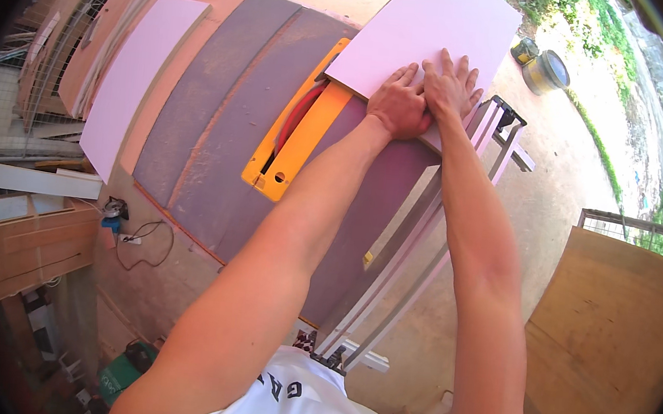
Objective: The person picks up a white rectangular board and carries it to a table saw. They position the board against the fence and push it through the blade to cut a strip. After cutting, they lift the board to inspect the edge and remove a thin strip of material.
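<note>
A white board is laid under both hands, and most of it is spread out ahead of them, over the far end of the table. The near edge of the board is found just by the wrists. The top of the board is touched by the left hand, with its fingers pointed forward and kept close together, a little bent. The right hand is laid flatter beside it, with its fingers spread wide. Nothing is gripped by the hands; the board is only covered by them. The hands are held so close that it cannot be told if they touch.

To the left of the hands, a long yellow plate is set in the table top, and its far end is partly covered by the board. A red part can be seen in the slot of the plate. Just right of the hands and back toward the body, long metal rails are set beside the table.

Far to the left of the hands, a second white board is leaned on its side. Well behind it, toward the body, a wooden box is seen. Ahead and to the right of the hands, a round bucket is placed on the floor. Off to the right and nearer the body, a brown wood sheet is seen.
</note>
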Motion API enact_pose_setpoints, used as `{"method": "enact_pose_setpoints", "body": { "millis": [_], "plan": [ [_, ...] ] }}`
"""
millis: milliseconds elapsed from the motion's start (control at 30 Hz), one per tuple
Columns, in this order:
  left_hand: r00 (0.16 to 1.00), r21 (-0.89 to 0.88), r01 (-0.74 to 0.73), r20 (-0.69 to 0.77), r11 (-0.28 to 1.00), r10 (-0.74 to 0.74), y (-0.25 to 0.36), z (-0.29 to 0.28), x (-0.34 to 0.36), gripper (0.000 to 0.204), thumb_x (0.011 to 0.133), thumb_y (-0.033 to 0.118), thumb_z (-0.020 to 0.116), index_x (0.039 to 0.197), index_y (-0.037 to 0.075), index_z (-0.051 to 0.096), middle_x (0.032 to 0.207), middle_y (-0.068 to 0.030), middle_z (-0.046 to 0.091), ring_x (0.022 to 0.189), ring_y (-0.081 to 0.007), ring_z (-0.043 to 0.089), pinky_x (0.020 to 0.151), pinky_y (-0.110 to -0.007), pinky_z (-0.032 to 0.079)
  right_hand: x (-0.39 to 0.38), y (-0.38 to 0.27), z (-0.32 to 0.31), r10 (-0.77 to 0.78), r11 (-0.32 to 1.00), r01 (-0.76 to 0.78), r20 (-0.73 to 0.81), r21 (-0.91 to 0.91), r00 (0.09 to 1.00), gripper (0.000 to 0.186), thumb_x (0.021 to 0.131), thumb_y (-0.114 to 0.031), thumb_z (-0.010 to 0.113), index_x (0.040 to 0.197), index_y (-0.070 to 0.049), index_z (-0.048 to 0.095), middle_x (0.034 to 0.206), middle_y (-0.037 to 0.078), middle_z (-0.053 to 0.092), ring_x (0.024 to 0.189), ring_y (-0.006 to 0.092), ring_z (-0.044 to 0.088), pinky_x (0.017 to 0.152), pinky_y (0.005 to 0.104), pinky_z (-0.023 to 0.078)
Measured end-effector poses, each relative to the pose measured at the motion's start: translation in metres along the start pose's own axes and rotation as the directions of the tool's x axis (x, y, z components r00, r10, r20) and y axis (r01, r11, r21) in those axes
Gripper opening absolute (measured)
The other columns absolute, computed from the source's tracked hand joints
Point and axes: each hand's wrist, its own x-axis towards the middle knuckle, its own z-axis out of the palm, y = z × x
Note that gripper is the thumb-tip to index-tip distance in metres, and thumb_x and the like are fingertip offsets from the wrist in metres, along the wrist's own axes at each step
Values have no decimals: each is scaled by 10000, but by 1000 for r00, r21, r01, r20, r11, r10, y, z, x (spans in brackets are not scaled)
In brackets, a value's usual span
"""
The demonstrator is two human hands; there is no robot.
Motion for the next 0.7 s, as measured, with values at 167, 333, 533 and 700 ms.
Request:
{"method": "enact_pose_setpoints", "body": {
  "millis": [167,333,533,700],
  "plan": [
    [995,-61,71,-61,996,-75,7,11,-8,398,909,250,679,1213,20,791,1230,-240,772,1338,-474,641,1233,-510,429,-6,-6,-6,-23,999,24,30,-33,999,951,896,-853,553,1705,-380,386,1832,155,159,1694,414,55,1333,636,32],
    [917,-168,191,-320,967,-236,46,-2,-24,306,949,166,629,1141,-17,782,1116,-251,775,1192,-481,690,1141,-536,484,-13,-13,-15,-50,990,61,88,-127,995,1022,850,-913,565,1715,-417,342,1837,171,111,1689,447,21,1325,659,15],
    [959,-671,160,-67,724,-274,173,-165,-168,117,885,33,727,806,39,641,745,-144,647,667,-341,640,630,-437,521,-22,-15,-7,-154,964,156,25,-217,988,782,1000,-824,427,1686,-449,393,1819,131,216,1673,464,120,1315,705,58],
    [788,-609,523,78,596,-611,187,-287,-326,344,881,24,751,639,49,509,594,-94,482,510,-284,495,502,-429,398,-26,-14,-4,-328,919,323,18,-227,945,613,1091,-683,400,1637,-422,492,1779,48,336,1659,360,241,1306,725,128]
  ]
}}
